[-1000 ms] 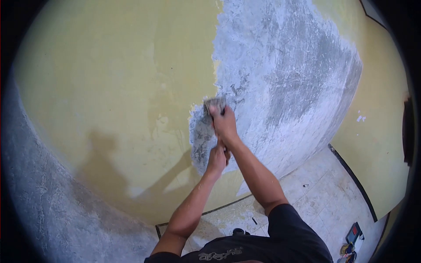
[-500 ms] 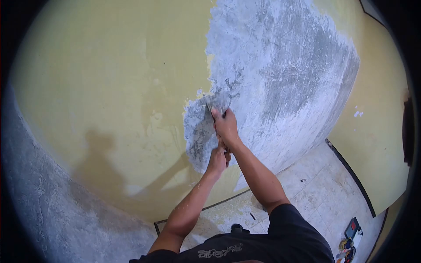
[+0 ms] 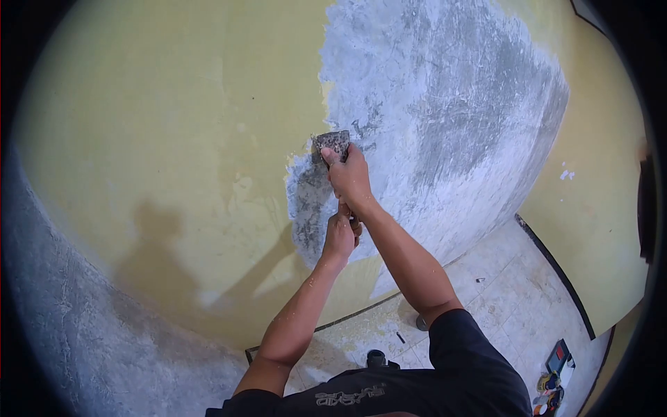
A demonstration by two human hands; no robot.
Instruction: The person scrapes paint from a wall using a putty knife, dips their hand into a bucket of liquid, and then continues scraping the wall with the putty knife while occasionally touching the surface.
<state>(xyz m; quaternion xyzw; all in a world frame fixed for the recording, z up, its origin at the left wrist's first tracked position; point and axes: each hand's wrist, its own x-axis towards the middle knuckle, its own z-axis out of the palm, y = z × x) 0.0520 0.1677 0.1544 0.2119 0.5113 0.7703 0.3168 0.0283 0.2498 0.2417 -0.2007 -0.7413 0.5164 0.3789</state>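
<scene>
Head view: a wall, a strip of floor and both of the person's arms were framed; the edges were blacked out by the lens.
Wall (image 3: 160, 125): yellow paint was seen across the left and centre, and again at far right beyond the corner.
Stripped patch (image 3: 445, 104): a large area of grey-white bare plaster was exposed, from the top centre down to the right. Its ragged left edge was met by the yellow paint.
Lower-left area (image 3: 83, 326): a second rough grey surface was seen along the frame's lower left.
Floor (image 3: 514, 292): pale tiles were dusted with debris. A black skirting line (image 3: 556, 271) was seen where the tiles met the wall.
Shadow (image 3: 167, 257): the person's outline was cast on the yellow paint, left of the arms.
Right hand (image 3: 349, 182): it was closed round the upper part of the scraper, with a fingertip pressed onto the blade.
Left hand (image 3: 339, 238): it was wrapped shut round the handle end, just below the right hand and touching it.
Scraper (image 3: 332, 144): the blade was held flat against the wall at the paint/plaster boundary, above the right hand. Its face was crusted grey, and the handle was hidden by both hands.
Blue item (image 3: 558, 358): it was left on the tiles at lower right, well apart from the hands. Type could not be told.
</scene>
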